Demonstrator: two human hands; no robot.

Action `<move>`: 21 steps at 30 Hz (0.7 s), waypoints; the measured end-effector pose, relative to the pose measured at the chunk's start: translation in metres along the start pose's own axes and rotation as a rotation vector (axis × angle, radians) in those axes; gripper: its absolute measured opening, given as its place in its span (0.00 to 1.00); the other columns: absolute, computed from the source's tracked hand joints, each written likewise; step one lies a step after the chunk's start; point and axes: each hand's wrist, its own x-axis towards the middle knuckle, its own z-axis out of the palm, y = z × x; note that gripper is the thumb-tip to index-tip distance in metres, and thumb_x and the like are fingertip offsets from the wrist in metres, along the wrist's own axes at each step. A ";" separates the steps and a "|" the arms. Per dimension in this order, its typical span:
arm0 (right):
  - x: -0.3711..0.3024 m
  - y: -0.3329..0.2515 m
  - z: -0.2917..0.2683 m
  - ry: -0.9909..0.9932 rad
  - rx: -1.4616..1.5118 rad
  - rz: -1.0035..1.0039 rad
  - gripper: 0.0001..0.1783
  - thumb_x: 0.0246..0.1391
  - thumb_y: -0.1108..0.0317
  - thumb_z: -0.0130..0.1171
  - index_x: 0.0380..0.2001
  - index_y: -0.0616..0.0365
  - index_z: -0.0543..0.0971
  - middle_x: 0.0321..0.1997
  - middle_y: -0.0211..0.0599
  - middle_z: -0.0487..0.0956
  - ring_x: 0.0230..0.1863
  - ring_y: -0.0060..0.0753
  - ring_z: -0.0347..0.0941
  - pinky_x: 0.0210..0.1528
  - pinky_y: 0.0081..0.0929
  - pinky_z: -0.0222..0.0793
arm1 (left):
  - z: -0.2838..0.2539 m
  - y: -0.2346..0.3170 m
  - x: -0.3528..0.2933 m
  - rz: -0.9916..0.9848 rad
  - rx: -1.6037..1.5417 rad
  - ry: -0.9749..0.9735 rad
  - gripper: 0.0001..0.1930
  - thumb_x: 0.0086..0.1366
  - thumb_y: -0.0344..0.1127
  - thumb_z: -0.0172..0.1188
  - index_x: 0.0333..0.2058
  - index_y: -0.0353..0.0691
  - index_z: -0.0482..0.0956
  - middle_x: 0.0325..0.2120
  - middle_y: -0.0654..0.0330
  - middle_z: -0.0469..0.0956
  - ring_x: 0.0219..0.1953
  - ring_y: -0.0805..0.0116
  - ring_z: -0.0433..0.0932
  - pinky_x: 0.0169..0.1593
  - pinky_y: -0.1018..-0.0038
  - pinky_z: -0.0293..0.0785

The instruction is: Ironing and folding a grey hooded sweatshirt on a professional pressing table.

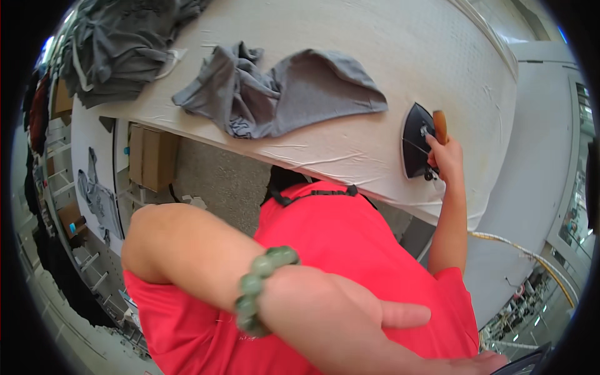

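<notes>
My right hand (446, 157) is wrapped round the wooden handle of a black iron (415, 140), which rests on the pale covered ironing table near its right end. Close to the camera, my left hand (350, 319) crosses in front of my red shirt with a green bead bracelet (252, 285) at the wrist. Its thumb stands apart, and its fingers stretch toward a dark curved rim (528, 361) at the lower right; whether they touch it I cannot tell. Left of the iron lies a crumpled grey garment (312, 87), with a dark print on its near edge.
A heap of grey garments (119, 50) sits at the table's far left. Beneath the table (437, 56) stands a cardboard box (152, 156). Another grey garment (100, 197) lies on a white surface at left. A cable and hose (531, 253) run off to the right.
</notes>
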 end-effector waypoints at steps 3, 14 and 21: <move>-0.004 -0.010 0.001 -0.023 -0.032 0.064 0.17 0.61 0.57 0.68 0.36 0.62 0.77 0.18 0.30 0.75 0.15 0.23 0.72 0.18 0.26 0.67 | -0.019 -0.040 -0.007 0.128 0.041 -0.119 0.24 0.75 0.38 0.51 0.65 0.33 0.75 0.61 0.57 0.81 0.64 0.72 0.76 0.74 0.73 0.62; -0.039 -0.041 0.026 0.038 -0.537 -0.447 0.21 0.62 0.55 0.66 0.50 0.58 0.82 0.39 0.51 0.86 0.43 0.59 0.83 0.45 0.46 0.77 | -0.021 0.079 -0.176 -1.259 -0.258 -0.617 0.23 0.63 0.31 0.67 0.57 0.33 0.77 0.50 0.49 0.79 0.50 0.50 0.80 0.56 0.60 0.77; -0.033 -0.079 0.067 -0.132 -0.750 -0.495 0.21 0.60 0.57 0.65 0.53 0.55 0.81 0.41 0.54 0.86 0.45 0.61 0.83 0.47 0.51 0.77 | -0.023 0.169 -0.265 -1.191 -0.205 -0.979 0.26 0.64 0.33 0.65 0.61 0.33 0.74 0.65 0.49 0.71 0.66 0.51 0.71 0.70 0.56 0.66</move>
